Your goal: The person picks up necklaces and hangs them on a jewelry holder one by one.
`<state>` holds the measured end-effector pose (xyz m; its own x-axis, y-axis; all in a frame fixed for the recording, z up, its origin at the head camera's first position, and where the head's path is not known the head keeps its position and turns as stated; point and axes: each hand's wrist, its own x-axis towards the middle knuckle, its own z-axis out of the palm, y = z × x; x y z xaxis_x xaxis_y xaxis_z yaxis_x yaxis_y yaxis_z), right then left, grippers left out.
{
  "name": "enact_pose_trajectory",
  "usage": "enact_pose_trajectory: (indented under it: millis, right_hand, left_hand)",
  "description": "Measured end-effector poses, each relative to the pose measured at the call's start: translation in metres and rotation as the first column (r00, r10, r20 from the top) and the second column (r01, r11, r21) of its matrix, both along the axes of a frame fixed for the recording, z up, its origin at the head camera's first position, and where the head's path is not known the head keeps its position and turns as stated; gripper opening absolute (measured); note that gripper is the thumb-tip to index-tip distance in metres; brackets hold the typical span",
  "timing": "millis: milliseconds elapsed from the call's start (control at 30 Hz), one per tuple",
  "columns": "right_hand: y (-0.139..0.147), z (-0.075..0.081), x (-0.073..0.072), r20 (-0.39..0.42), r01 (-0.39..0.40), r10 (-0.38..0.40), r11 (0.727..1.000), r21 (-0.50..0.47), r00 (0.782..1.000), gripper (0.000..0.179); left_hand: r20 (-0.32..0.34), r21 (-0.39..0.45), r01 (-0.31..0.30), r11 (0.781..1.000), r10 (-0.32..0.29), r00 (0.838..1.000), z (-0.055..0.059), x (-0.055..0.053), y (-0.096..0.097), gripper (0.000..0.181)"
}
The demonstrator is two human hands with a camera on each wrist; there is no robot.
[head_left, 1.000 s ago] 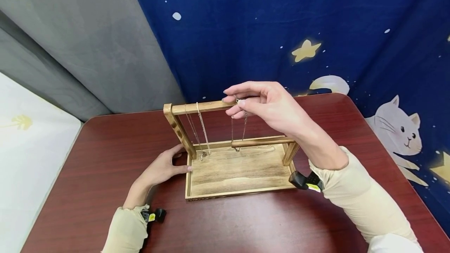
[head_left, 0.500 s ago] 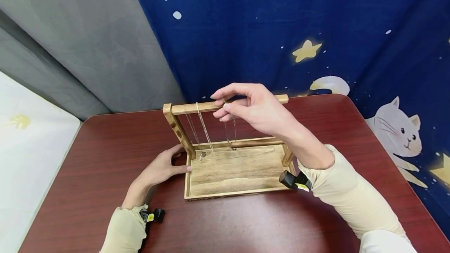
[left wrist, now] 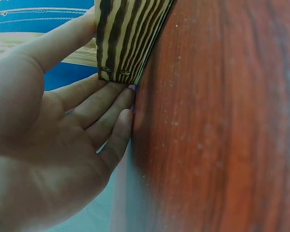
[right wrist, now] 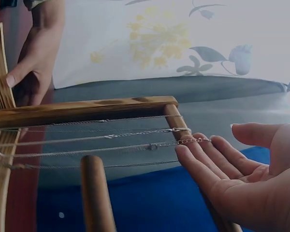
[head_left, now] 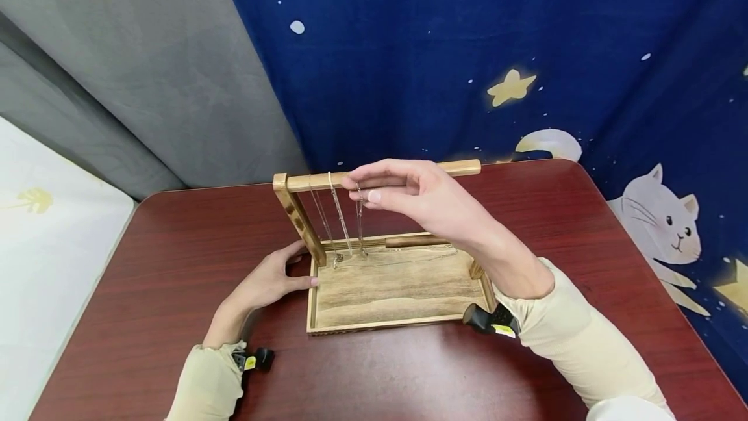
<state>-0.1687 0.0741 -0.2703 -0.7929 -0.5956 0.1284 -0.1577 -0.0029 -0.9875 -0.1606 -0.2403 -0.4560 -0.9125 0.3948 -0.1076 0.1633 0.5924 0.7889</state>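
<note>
A wooden necklace stand (head_left: pixel 295 213) has a raised top bar, a lower bar and a tray base. My left hand (head_left: pixel 271 278) holds the tray's left end, thumb over the rim, fingers on the outer wall in the left wrist view. Above, my right hand (head_left: pixel 421 203) is at the top bar, fingertips touching a thin silver necklace (head_left: pixel 360 219) draped over it. In the right wrist view its fingers (right wrist: pixel 208 169) are extended and the thumb stands apart. Left of that, other necklaces (head_left: pixel 339 213) hang from the bar, lower ends near the tray floor.
On the lower bar (head_left: pixel 409 240) a thin chain (head_left: pixel 432 253) lies toward the right. The stand sits on a dark red table (head_left: pixel 374 375). Behind are a blue curtain (head_left: pixel 397 70) with stars and a grey curtain (head_left: pixel 146 70).
My right hand has slid left along the top bar with the necklace, then lowered. The necklace now hangs close beside the others, and the thumb has moved off it. My left hand stays put.
</note>
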Motion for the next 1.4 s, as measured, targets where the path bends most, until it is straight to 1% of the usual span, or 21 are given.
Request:
enact_pose_trajectory:
  millis: [100, 267, 600, 833, 1000, 1100, 1267, 1400]
  right_hand:
    - [0.002, -0.005, 0.001, 0.032, 0.003, -0.003, 1.0, -0.01, 0.999, 0.033]
    - [0.003, -0.01, 0.001, 0.096, -0.015, 0.022, 0.997, -0.073, 0.995, 0.033]
    - [0.006, -0.018, 0.0, 0.131, -0.036, 0.055, 0.989, -0.143, 0.99, 0.033]
    - [0.009, -0.022, -0.001, 0.124, -0.033, 0.049, 0.991, -0.129, 0.991, 0.034]
    - [0.013, -0.023, 0.0, 0.106, -0.021, 0.027, 0.998, -0.053, 0.994, 0.033]
    - [0.017, -0.025, 0.001, 0.11, -0.007, 0.009, 1.0, -0.023, 0.994, 0.033]
    - [0.024, -0.029, 0.005, 0.144, 0.008, -0.004, 1.0, -0.028, 0.99, 0.034]
    - [0.029, -0.032, 0.006, 0.132, 0.015, -0.01, 0.999, -0.038, 0.991, 0.034]
  left_hand:
    - [0.0, 0.004, 0.001, 1.0, 0.0, 1.0, -0.001, 0.0, -0.001, 0.08]
    - [-0.004, -0.011, 0.003, 1.0, -0.003, 1.0, -0.001, 0.001, -0.001, 0.081]
    - [-0.003, -0.003, 0.004, 1.0, -0.004, 1.0, -0.001, -0.001, -0.001, 0.081]
    - [-0.005, -0.02, 0.0, 1.0, 0.0, 1.0, 0.0, 0.0, -0.002, 0.082]
    - [-0.003, -0.029, -0.002, 1.0, 0.002, 1.0, 0.0, -0.001, -0.002, 0.082]
    - [0.002, -0.041, -0.004, 0.999, 0.005, 1.0, 0.001, -0.001, -0.001, 0.084]
    - [0.005, -0.063, -0.009, 0.998, 0.009, 1.0, 0.002, 0.001, 0.0, 0.086]
    - [0.0, -0.051, -0.009, 0.999, 0.009, 1.0, 0.002, 0.001, 0.0, 0.084]
